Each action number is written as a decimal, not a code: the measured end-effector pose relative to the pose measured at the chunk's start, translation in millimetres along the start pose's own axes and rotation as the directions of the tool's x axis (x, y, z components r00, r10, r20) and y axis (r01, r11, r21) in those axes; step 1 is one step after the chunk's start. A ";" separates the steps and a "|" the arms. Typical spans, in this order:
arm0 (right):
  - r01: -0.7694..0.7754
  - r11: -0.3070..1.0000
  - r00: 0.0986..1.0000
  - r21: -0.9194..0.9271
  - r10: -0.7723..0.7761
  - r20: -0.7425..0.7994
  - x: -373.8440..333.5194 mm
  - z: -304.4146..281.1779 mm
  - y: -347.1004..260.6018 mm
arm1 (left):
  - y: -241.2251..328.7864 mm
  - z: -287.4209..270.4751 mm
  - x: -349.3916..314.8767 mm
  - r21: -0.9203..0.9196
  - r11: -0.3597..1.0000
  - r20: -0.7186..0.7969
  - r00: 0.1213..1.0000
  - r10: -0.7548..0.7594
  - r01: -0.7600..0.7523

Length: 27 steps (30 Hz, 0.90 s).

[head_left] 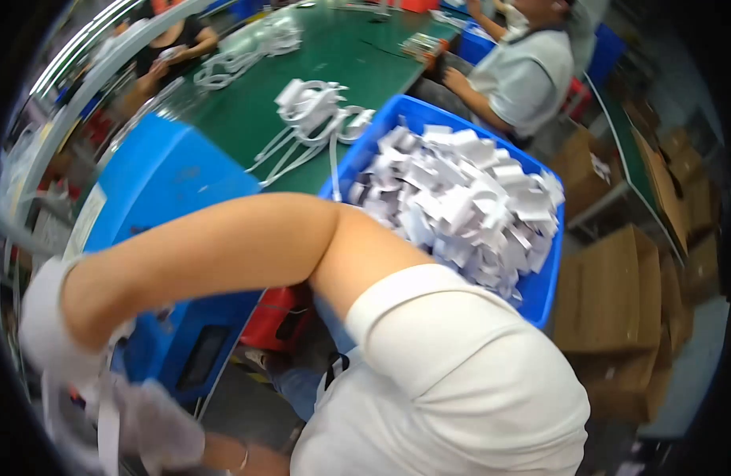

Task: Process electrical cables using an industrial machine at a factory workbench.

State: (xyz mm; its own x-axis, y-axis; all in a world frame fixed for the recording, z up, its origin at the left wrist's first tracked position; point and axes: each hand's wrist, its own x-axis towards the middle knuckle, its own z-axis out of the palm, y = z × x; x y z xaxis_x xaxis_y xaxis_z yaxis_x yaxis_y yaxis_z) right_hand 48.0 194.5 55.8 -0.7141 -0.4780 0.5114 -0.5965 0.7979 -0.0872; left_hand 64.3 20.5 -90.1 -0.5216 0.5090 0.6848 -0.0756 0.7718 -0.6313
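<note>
Across the front of me my bare right forearm stretches to the far left, ending in my right hand (52, 325) in a white glove. Its fingers are blurred and mostly hidden. Below it is my left hand (161, 424), also white-gloved and blurred, with its fingers bent in close to my right hand. A pale flat strip (109, 424) hangs beside the left fingers; what exactly the hand grips is unclear. Both hands are at the left side of a blue machine housing (179, 178).
A blue bin (550, 278) heaped with white paper pieces (461, 198) stands right of the machine. White cables (310, 111) lie on the green table (350, 55). Cardboard boxes (607, 289) are stacked at right. A seated person (524, 71) and another person (179, 44) sit around the table.
</note>
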 end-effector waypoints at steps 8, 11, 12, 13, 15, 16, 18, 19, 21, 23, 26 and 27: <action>-0.320 0.836 0.944 -0.447 0.322 -0.073 -111.0 -53.1 185.5 | -39.1 -59.1 -15.3 -0.864 -0.481 -0.094 0.890 0.446 0.150; -0.866 0.494 0.489 -0.072 0.808 -0.329 -229.5 -31.0 254.6 | -25.6 -44.4 -56.0 -0.707 -0.549 0.125 0.843 0.524 0.446; -0.924 0.375 0.376 -0.077 0.848 -0.374 -289.4 -16.8 308.1 | -16.2 -40.6 -56.8 -0.761 -0.461 0.137 0.808 0.573 0.456; -0.935 0.317 0.252 0.161 0.910 -0.330 -313.2 3.5 309.9 | -10.2 -46.9 -56.5 -0.755 -0.413 0.215 0.788 0.577 0.509; -0.387 -0.182 -0.216 0.904 0.971 0.104 -348.3 17.3 293.6 | -7.9 -46.0 -56.3 -0.736 -0.417 0.225 0.773 0.593 0.534; -0.244 -0.095 -0.233 0.965 0.972 0.037 -358.2 26.8 287.5 | -4.7 -43.4 -53.8 -0.689 -0.445 0.236 0.758 0.608 0.572; -0.092 -0.015 -0.250 0.996 0.968 -0.008 -373.5 53.1 284.1 | 0.1 -46.5 -49.2 -0.659 -0.443 0.279 0.744 0.607 0.608; -0.465 0.118 -0.266 0.878 0.927 -0.266 -382.0 63.7 283.2 | 2.6 -48.4 -45.3 -0.624 -0.453 0.296 0.729 0.617 0.637; -0.822 0.182 -0.147 0.540 0.848 -0.509 -392.6 63.1 260.9 | 10.2 -48.0 -40.9 -0.621 -0.422 0.324 0.707 0.629 0.660; -0.834 0.171 -0.095 0.525 0.892 -0.441 -410.0 51.0 240.8 | 12.9 -46.4 -43.9 -0.586 -0.426 0.332 0.684 0.650 0.689; -0.959 -0.149 -0.254 0.240 0.825 -0.504 -450.9 15.6 223.4 | 19.3 -37.4 -50.3 -0.580 -0.420 0.335 0.675 0.658 0.697; -0.935 -0.306 -0.355 0.180 0.787 -0.505 -470.8 10.7 225.3 | 21.4 -35.4 -51.1 -0.592 -0.411 0.328 0.674 0.662 0.693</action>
State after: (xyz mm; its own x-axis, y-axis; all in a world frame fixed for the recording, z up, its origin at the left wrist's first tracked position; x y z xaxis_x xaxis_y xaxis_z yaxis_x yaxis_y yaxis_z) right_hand 245.9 595.3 -213.8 -0.0312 0.9829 0.1817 0.7839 0.1368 -0.6056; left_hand 119.4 24.5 -125.8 -0.6804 0.7288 -0.0762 0.1731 0.2609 0.9497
